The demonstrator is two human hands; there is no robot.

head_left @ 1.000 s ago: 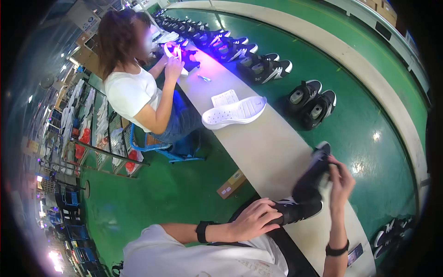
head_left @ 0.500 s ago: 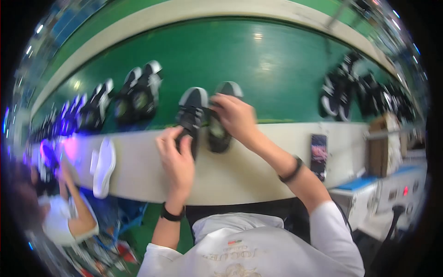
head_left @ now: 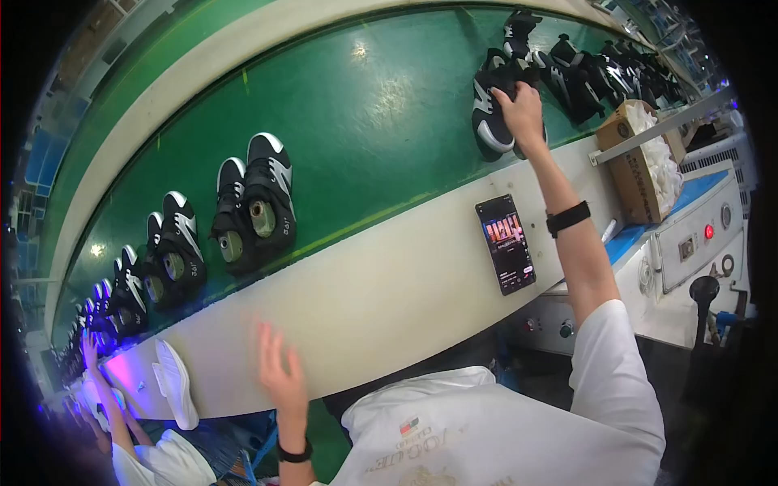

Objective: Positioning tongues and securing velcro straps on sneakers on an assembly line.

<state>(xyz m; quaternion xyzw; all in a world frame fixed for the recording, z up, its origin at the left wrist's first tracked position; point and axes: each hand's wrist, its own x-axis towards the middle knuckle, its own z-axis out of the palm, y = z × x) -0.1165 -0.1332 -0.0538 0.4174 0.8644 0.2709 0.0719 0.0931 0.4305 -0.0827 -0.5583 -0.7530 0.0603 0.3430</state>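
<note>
My right hand reaches to the far right of the green surface. Its thumb and fingers close round a black and white sneaker, partly hidden by the hand. Tight beside that shoe sits its mate, a black sneaker with a white toe edge. Over the pale worktop, my left hand is blurred, its fingers stretched out and nothing in them. A pair of black sneakers stands on the green surface left of centre, one a left-hand shoe, the other a right-hand shoe, with greenish inserts at their heels.
A phone lies on the pale worktop. White soles rest at its left, near a co-worker's arm. More sneakers line the left and far right. A cardboard box and a control panel stand right.
Both hands have left the pair of sneakers at the centre. My right hand has moved far right onto another pair; my left has drawn back over the worktop. The view has turned right.
</note>
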